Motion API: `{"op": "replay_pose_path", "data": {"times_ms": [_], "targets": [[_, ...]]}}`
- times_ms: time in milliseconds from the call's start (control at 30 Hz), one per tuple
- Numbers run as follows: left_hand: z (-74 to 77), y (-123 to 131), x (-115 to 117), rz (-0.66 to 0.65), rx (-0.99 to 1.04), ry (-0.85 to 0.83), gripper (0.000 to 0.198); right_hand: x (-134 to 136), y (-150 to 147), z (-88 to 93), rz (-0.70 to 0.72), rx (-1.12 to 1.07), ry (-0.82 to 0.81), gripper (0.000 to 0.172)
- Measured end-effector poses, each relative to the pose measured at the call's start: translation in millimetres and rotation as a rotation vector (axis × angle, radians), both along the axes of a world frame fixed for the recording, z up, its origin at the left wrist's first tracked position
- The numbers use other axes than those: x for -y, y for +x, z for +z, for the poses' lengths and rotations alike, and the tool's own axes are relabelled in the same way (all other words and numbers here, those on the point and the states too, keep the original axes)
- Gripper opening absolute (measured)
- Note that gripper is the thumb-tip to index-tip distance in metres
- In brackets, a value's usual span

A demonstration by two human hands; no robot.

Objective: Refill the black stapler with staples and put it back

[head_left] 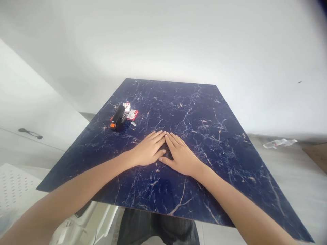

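Note:
My left hand [149, 148] lies flat, palm down, on a dark blue marble-patterned table [163, 102]. Beside it my right hand [181, 153] rests the same way, with the fingertips of both hands touching and the thumbs meeting nearer to me. Neither hand holds anything. Beyond my left hand, toward the table's left side, stands a black stapler [118, 117] with an orange patch. Close by are a red-and-white small box [132, 115], another white-and-red box or packet [126, 107] partly behind the stapler, and a small silvery piece [133, 124], perhaps a strip of staples.
A white wall [168, 41] rises behind the table. At left is a white cabinet with a dark handle [30, 133]. A clear plastic bottle [279, 143] lies on the floor at right, near a brown cardboard-like piece [318, 156]. A white plastic object [84, 224] stands below the table's front edge.

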State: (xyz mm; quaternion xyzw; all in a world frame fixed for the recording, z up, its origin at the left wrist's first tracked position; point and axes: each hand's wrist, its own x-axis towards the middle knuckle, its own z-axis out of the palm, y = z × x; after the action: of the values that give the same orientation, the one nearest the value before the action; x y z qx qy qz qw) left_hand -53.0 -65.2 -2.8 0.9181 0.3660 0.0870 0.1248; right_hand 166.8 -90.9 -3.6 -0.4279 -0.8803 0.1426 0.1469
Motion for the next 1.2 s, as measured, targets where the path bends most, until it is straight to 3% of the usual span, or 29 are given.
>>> {"op": "replay_pose_path", "data": {"times_ms": [233, 400, 533, 667, 767, 867, 933, 1067, 1200], "targets": [[0.6, 3, 4, 0.046, 0.04, 0.035, 0.056, -1, 0, 3.5, -0.009, 0.017, -0.002, 0.09], [6.7, -2, -4, 0.183, 0.128, 0.246, 0.034, -1, 2, 5.7, 0.0, 0.046, 0.007, 0.083], [24.5, -35, -34, 0.375, 0.284, 0.496, 0.031, -1, 4, 5.4, 0.013, 0.072, 0.003, 0.08], [32.6, -100, -73, 0.636, 0.519, 0.628, 0.023, -1, 5, 5.3, 0.015, 0.074, -0.015, 0.08], [22.8, -147, -98, 0.733, 0.682, 0.443, 0.035, -1, 5, 5.5, 0.016, 0.071, -0.014, 0.079], [8.5, -173, -114, 0.669, 0.824, 0.028, 0.058, -1, 5, 5.0, 0.016, 0.067, -0.012, 0.079], [3.9, -175, -116, 0.615, 0.816, -0.123, 0.065, -1, 5, 4.5, 0.014, 0.056, -0.009, 0.077], [10.9, -160, -107, 0.593, 0.796, -0.225, 0.075, -1, 5, 5.1, 0.016, 0.05, -0.011, 0.076], [19.1, -146, -100, 0.591, 0.831, -0.335, 0.067, 0, 5, 8.6, 0.018, 0.077, -0.024, 0.078]]}}
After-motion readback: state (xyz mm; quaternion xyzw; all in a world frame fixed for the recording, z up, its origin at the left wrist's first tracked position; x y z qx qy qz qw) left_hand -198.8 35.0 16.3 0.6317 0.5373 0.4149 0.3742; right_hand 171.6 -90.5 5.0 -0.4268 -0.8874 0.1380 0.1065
